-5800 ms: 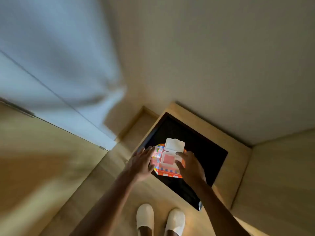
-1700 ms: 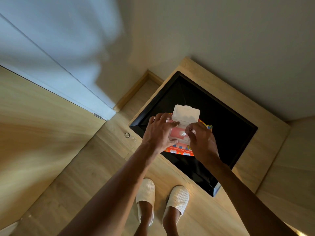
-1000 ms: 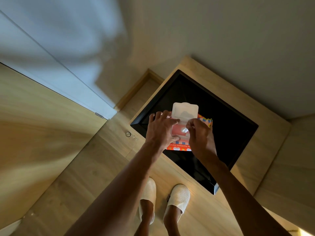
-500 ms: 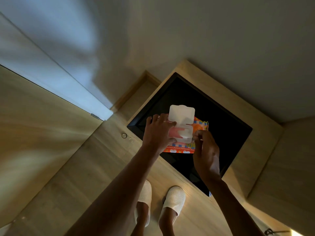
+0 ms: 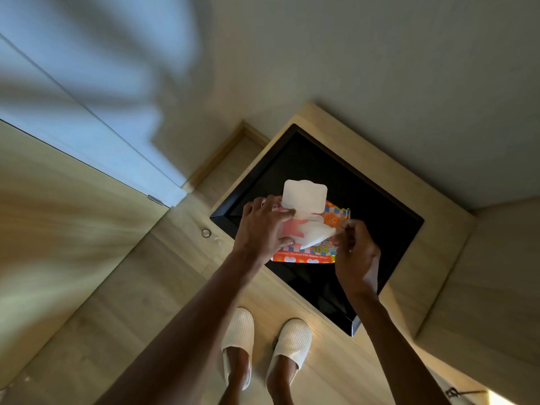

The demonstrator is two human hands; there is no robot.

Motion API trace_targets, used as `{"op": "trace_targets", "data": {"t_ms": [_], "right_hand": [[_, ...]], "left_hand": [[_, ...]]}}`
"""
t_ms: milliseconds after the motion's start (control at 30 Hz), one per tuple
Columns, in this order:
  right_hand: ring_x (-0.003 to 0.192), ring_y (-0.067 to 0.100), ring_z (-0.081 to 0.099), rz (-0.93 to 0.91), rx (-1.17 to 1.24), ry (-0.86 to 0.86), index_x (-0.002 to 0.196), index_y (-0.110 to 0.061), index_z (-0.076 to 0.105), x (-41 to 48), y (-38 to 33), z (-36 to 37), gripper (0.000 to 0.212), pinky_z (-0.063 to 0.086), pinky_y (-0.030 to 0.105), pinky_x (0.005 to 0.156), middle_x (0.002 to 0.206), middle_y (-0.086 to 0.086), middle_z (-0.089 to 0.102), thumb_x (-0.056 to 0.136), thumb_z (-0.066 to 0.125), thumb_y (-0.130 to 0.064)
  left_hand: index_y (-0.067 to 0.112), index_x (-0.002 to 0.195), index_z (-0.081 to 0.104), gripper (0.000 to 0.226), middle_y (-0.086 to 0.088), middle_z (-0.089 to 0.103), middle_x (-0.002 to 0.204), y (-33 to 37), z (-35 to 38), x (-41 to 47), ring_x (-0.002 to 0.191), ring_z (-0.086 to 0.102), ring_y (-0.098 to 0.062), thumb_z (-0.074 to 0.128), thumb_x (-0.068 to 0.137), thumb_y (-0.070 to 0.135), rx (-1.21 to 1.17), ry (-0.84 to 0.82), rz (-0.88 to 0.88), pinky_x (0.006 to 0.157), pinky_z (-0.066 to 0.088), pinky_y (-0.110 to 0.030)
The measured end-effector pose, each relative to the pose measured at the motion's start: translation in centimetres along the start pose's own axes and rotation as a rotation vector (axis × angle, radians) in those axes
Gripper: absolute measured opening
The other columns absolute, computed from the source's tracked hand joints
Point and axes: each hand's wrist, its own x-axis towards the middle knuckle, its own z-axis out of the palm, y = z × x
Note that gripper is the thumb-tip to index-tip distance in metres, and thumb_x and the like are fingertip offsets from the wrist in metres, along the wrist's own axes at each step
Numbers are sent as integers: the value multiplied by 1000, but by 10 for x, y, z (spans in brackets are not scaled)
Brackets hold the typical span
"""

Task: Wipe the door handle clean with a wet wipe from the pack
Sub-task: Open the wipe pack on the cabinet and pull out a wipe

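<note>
Wipe (image 5: 317,235): a white sheet half out of the opening of the pack (image 5: 309,252), stretched toward the right and not yet free.
Pack: colourful soft packet lying on the black top of the bench (image 5: 380,200), its white flip lid (image 5: 304,194) standing open.
Right hand (image 5: 355,252): closed in a pinch on the free end of the wipe, drawing it sideways.
Left hand (image 5: 263,229): fingers spread and pressed down on the left half of the pack, holding it flat rather than gripping it.
Risk, tearing: I'd guess a sharp sideways tug could rip the damp sheet at the slot.
Risk, extra sheets: the next wipe may trail out behind this one if the pull runs long.
Risk, pack lifting: if the left hand eases off, the light packet would likely rise with the wipe or slide on the smooth black surface.
Risk, lid: left open, the remaining wipes could dry out.
Door handle: not in sight from here; only a wooden door (image 5: 58,229) shows at the left, blurred.
Around: slippers (image 5: 263,343) on the wood floor, a small ring (image 5: 206,233) set in the floor near the bench corner.
In the way: nothing sits between the hands and the pack; the bench edge is close to the feet.
</note>
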Motion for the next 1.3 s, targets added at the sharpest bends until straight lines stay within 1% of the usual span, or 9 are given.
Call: {"op": "trace_targets", "data": {"t_ms": [100,233,467,600,767,933,1033,1167,1300], "right_hand": [[94,11,68,94,53,-27,104,-12,55,14,-2,3,9,50,11,64,104,3,68,97,53,-17],[94,10,67,179,89,-6,112,-12,52,19,-11,4,18,51,9,59,111,4,66,97,54,-20],[93,14,62,107,-61,49,121,-14,43,-21,-29,18,65,57,29,77,108,3,64,74,79,-42],[92,22,61,3,-223,12,104,-16,53,-21,-16,29,53,55,42,79,101,4,65,70,80,-46],[101,24,62,-5,-320,-9,102,-16,62,-17,-7,35,43,49,38,89,108,5,70,72,81,-41],[94,23,69,-34,-249,6,102,-16,68,-17,-11,29,26,59,43,80,105,6,73,83,74,-32],[92,21,71,-29,-232,24,104,-16,68,-17,-15,20,20,62,39,72,105,6,73,91,65,-31],[95,15,70,-91,-173,57,105,-12,68,-10,-24,1,17,61,33,73,106,5,72,94,61,-24],[91,4,64,-94,-87,1,105,-10,66,-3,-35,-11,15,55,16,69,107,4,71,95,60,-19]], "left_hand": [[27,134,55,70,-2,47,141,-2,-2,0,131,38,-23,78,71,49,-24,-11,-1,114,26,-43],[28,134,55,71,-1,49,138,-4,-5,1,129,39,-21,78,71,49,-38,-30,-1,113,28,-42],[29,133,56,70,-1,49,138,-5,-5,3,130,39,-23,79,69,46,-43,-59,-21,112,32,-44],[30,131,58,69,1,50,136,-6,-5,5,129,40,-21,80,68,47,-37,-56,-35,112,33,-42],[30,134,55,69,0,47,139,-3,-6,4,132,37,-23,79,71,45,-23,-66,-41,114,29,-41],[30,134,55,68,0,47,140,-5,-7,4,132,37,-22,78,72,46,-6,-73,-34,113,28,-41],[29,134,55,67,-2,47,140,-5,-6,4,132,38,-23,78,73,44,-2,-71,-27,114,29,-43],[26,133,56,70,-4,49,138,-5,-6,3,130,41,-23,80,70,44,-7,-51,-11,113,31,-45],[26,134,55,69,-4,48,139,-3,-8,3,130,39,-23,79,72,44,1,-55,-11,113,29,-44]]}}
